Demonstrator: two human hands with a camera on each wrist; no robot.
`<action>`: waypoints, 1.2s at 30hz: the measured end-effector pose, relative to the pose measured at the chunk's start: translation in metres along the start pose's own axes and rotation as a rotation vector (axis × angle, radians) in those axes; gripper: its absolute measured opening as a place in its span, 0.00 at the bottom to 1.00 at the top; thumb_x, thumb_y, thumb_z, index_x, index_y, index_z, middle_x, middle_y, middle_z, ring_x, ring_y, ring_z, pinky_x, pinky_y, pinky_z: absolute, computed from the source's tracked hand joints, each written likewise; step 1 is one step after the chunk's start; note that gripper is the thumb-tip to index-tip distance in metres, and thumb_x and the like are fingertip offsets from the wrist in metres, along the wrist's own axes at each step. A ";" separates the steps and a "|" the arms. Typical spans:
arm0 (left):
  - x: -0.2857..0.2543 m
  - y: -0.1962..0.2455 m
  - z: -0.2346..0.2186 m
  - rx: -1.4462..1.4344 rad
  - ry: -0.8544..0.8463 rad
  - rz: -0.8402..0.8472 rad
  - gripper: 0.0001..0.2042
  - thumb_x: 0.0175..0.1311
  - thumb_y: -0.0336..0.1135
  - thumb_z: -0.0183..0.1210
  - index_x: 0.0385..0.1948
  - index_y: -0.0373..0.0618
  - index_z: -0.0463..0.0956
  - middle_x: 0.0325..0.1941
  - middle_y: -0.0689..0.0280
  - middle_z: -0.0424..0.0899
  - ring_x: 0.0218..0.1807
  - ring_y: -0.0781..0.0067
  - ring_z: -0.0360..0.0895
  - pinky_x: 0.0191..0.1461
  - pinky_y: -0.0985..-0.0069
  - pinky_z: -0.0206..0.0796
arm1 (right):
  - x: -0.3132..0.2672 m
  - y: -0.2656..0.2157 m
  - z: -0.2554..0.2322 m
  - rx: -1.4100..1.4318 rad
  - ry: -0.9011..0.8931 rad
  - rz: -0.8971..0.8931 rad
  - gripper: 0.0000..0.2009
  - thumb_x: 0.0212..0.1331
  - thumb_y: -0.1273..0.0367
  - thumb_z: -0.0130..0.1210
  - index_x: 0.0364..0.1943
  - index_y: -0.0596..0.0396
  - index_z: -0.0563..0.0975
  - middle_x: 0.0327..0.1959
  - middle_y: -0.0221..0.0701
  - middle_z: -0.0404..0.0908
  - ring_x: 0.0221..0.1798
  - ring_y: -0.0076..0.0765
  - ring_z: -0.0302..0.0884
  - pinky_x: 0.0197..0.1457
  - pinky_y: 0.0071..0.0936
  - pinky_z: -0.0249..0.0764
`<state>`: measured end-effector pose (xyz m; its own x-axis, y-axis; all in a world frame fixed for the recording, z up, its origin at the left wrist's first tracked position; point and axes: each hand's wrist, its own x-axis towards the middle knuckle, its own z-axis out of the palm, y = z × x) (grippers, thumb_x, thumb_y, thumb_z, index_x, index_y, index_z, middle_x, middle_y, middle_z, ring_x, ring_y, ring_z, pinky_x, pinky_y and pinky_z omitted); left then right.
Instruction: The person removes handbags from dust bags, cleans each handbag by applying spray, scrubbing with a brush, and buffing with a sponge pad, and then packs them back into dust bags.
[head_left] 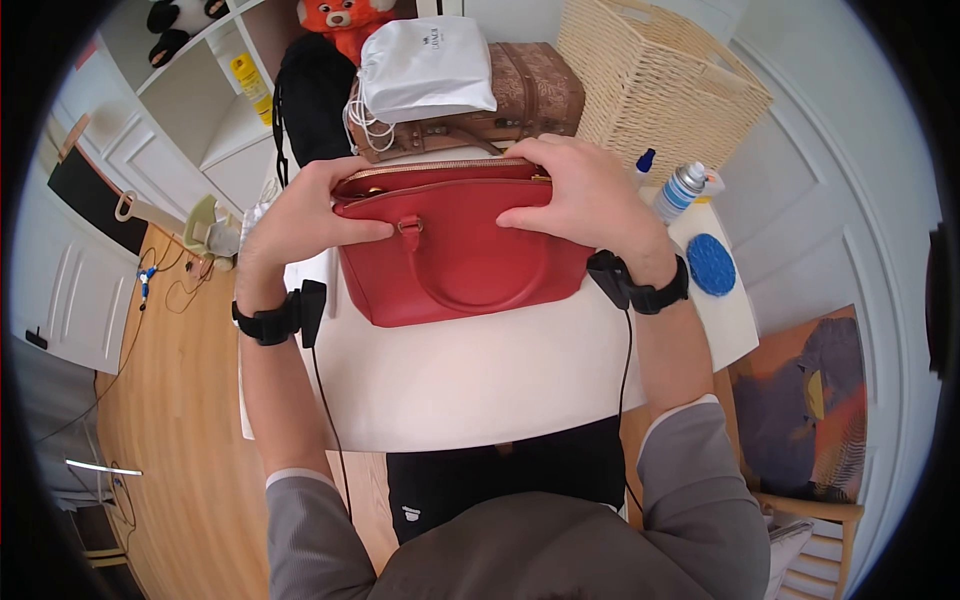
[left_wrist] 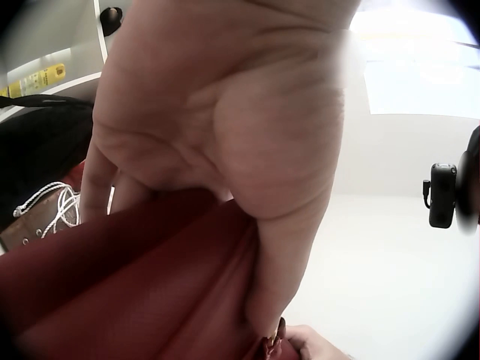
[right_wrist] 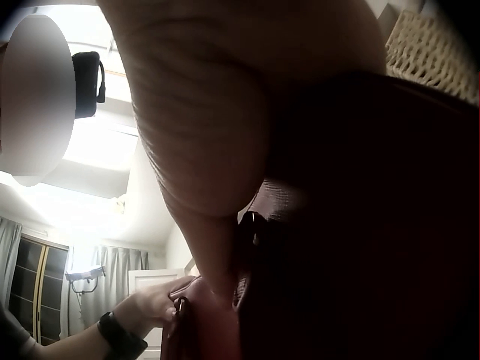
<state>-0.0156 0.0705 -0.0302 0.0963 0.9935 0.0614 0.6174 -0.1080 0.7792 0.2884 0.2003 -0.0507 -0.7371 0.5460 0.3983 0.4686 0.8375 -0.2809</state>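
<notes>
A red handbag (head_left: 460, 240) stands on the white table, its front handle (head_left: 478, 303) hanging down over the front panel. Along its top runs a zipper edge (head_left: 430, 172), with a gap showing below it. My left hand (head_left: 300, 215) grips the top left corner, thumb on the front beside the handle's strap and fingers behind. At the top right corner, my right hand (head_left: 590, 195) grips likewise, thumb across the front. In the left wrist view, the red side of the bag (left_wrist: 142, 292) folds inward beneath the palm. The right wrist view shows the bag mostly dark.
Behind the bag lies a brown patterned case (head_left: 540, 85) with a white drawstring pouch (head_left: 428, 68) on top. A woven basket (head_left: 650, 85) rises at the back right. A spray can (head_left: 680, 192) and a blue round disc (head_left: 711, 264) are right of the bag.
</notes>
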 end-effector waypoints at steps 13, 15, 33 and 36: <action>-0.009 0.016 0.001 0.166 -0.029 -0.023 0.24 0.55 0.31 0.77 0.52 0.31 0.82 0.43 0.57 0.92 0.46 0.71 0.86 0.56 0.69 0.79 | -0.006 0.005 -0.027 0.096 -0.270 -0.203 0.42 0.48 0.75 0.71 0.74 0.52 0.70 0.58 0.43 0.80 0.64 0.53 0.76 0.67 0.42 0.74; -0.014 0.022 0.006 0.200 0.010 -0.042 0.24 0.53 0.33 0.77 0.51 0.33 0.82 0.42 0.56 0.91 0.45 0.69 0.87 0.55 0.68 0.79 | -0.007 0.001 -0.025 0.035 -0.244 -0.240 0.40 0.49 0.75 0.71 0.73 0.53 0.71 0.54 0.43 0.81 0.61 0.53 0.77 0.64 0.44 0.75; -0.001 0.011 0.023 -0.030 0.172 0.085 0.40 0.50 0.43 0.84 0.65 0.34 0.76 0.45 0.55 0.91 0.50 0.61 0.90 0.59 0.66 0.80 | 0.004 0.007 -0.014 0.447 -0.162 0.155 0.42 0.42 0.52 0.82 0.63 0.61 0.80 0.43 0.44 0.90 0.48 0.43 0.90 0.57 0.35 0.81; 0.003 0.007 0.024 -0.091 0.178 0.045 0.39 0.51 0.39 0.84 0.64 0.33 0.76 0.50 0.56 0.90 0.55 0.64 0.88 0.62 0.67 0.79 | 0.004 0.009 -0.012 0.479 -0.111 0.120 0.41 0.44 0.54 0.81 0.63 0.61 0.80 0.39 0.43 0.90 0.46 0.39 0.90 0.55 0.34 0.82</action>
<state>0.0082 0.0717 -0.0397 -0.0224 0.9795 0.2000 0.5415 -0.1563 0.8261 0.2963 0.2103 -0.0411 -0.7514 0.6102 0.2509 0.2961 0.6517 -0.6982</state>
